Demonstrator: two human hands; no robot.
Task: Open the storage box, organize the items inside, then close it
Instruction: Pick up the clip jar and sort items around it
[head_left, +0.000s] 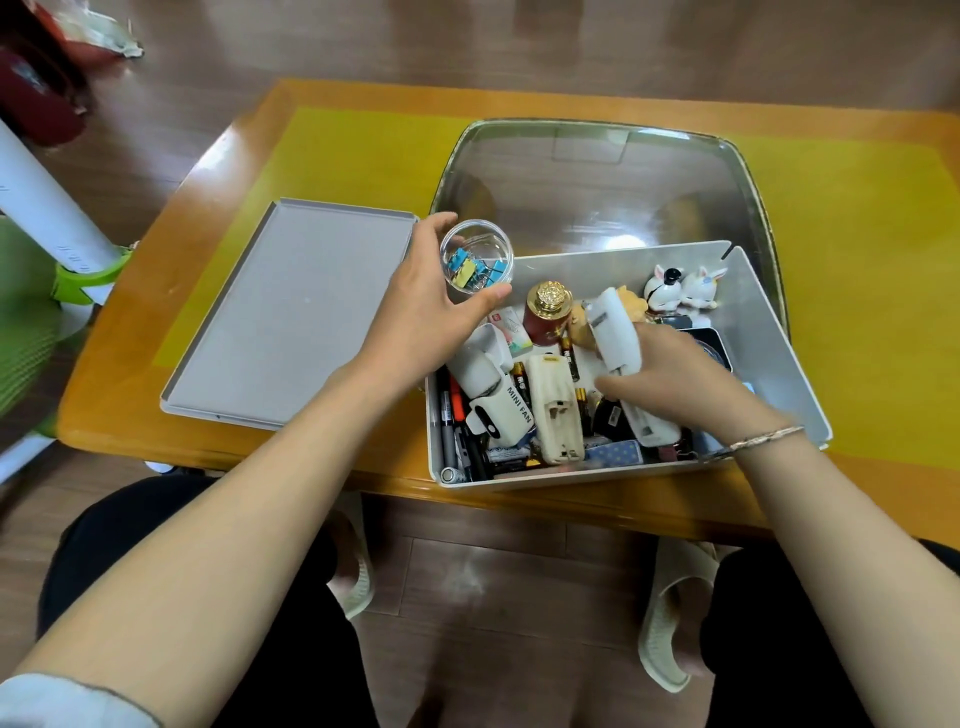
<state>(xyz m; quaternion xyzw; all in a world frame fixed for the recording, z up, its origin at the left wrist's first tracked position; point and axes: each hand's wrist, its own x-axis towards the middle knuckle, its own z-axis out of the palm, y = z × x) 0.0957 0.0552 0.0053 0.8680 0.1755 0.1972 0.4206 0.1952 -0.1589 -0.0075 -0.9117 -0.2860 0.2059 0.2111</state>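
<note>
The grey storage box (769, 338) stands open on the table, crammed with batteries, pens, a white mini fan (498, 405), a red bottle with a gold cap (548, 312) and small figurines (683, 291). Its flat grey lid (291, 317) lies on the table to the left. My left hand (426, 306) grips a small clear round jar (475, 260) of coloured binder clips above the box's far left corner. My right hand (675, 379) reaches into the box and holds a white oblong device (615, 332), tilted up.
A large clear plastic container (597, 192) sits directly behind the box. The table (130, 415) is wood with a yellow mat (857, 260). A green and white chair (47, 291) stands at the left. My knees and slippers show below the table's front edge.
</note>
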